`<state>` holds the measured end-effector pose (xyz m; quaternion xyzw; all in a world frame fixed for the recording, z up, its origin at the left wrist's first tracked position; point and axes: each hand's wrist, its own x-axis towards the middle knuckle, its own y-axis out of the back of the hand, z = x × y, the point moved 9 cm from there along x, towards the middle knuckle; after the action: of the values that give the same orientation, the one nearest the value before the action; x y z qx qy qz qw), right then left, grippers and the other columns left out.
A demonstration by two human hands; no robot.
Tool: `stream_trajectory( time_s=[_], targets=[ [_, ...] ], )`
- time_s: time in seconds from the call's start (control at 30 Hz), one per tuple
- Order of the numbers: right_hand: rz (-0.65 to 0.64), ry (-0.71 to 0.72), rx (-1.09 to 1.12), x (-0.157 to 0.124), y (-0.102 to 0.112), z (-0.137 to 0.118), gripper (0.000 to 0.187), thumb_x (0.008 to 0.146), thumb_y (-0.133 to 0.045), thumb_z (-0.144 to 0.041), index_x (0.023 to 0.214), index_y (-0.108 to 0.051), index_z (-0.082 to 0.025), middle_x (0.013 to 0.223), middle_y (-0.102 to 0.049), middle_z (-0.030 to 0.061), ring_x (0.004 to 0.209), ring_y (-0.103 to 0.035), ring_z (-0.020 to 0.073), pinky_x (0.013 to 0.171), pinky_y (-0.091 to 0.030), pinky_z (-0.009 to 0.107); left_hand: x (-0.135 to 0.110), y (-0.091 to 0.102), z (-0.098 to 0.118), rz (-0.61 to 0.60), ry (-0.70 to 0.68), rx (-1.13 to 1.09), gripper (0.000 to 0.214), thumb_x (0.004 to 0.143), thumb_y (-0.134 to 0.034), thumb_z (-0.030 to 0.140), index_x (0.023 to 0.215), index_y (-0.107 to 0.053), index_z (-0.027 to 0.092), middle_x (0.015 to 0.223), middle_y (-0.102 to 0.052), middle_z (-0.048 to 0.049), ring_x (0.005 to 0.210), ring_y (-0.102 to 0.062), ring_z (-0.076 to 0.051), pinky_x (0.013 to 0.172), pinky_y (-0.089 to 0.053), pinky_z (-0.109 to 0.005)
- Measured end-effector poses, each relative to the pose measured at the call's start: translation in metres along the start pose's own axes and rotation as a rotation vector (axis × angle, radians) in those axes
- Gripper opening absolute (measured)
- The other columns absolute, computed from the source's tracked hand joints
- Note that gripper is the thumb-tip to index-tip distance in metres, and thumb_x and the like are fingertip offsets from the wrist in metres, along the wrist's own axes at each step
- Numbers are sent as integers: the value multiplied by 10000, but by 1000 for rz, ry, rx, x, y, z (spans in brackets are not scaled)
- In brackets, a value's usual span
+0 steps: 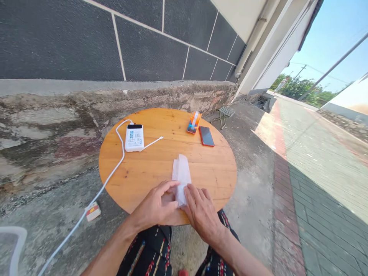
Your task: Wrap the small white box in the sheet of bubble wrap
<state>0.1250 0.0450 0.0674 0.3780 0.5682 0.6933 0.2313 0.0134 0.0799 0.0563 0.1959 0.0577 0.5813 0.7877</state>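
A narrow strip of folded white paper or tissue (181, 172) lies on a round wooden table (143, 172), running away from me. My left hand (156, 207) pinches the strip's near end with curled fingers. Beside it, my right hand (201, 211) presses on the same end, its fingers close together. The near end of the strip is hidden between the two hands.
A white power bank (134, 138) with a white cable (115, 168) sits at the table's back left. An orange object (194, 122) and a red-edged phone (206, 136) lie at the back right. A small box (93, 211) lies on the concrete ground. A low wall runs behind; a folding stool (225, 114) stands farther off.
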Motion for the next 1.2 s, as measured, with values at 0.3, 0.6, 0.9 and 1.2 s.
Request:
stream_trajectory(
  time_s=[0.3, 0.6, 0.9, 1.2],
  targets=[
    [24, 24, -84, 0, 1, -6, 370, 908, -529, -172, 1258, -452, -78, 1236, -499, 193, 1027, -489, 301, 909, -377, 460, 50, 13, -16, 95, 240, 449, 341, 816, -423, 336, 570, -573, 153, 546, -551, -2, 559, -474, -119, 550, -302, -235],
    [-21, 26, -92, 6, 7, -8, 306, 885, -541, -154, 1175, -486, -74, 1112, -522, 157, 928, -486, 272, 839, -389, 415, 61, 8, -27, 36, 315, 601, 230, 714, -486, 287, 550, -592, 167, 536, -544, -7, 542, -444, -131, 517, -233, -260],
    [-216, 53, -33, 29, 13, 4, 209, 841, -614, -228, 1008, -555, -120, 976, -547, 103, 851, -515, 252, 814, -381, 385, 68, 11, -28, -51, 328, 698, 149, 669, -540, 255, 610, -656, 185, 649, -656, -50, 617, -569, -175, 541, -326, -250],
    [-517, 106, 130, 67, 2, 29, 243, 796, -663, -314, 955, -623, -134, 990, -633, 99, 879, -607, 242, 808, -396, 335, 66, 25, -23, -23, 267, 631, 149, 707, -547, 253, 605, -637, 191, 637, -646, -36, 642, -591, -187, 585, -377, -260]
  ],
)
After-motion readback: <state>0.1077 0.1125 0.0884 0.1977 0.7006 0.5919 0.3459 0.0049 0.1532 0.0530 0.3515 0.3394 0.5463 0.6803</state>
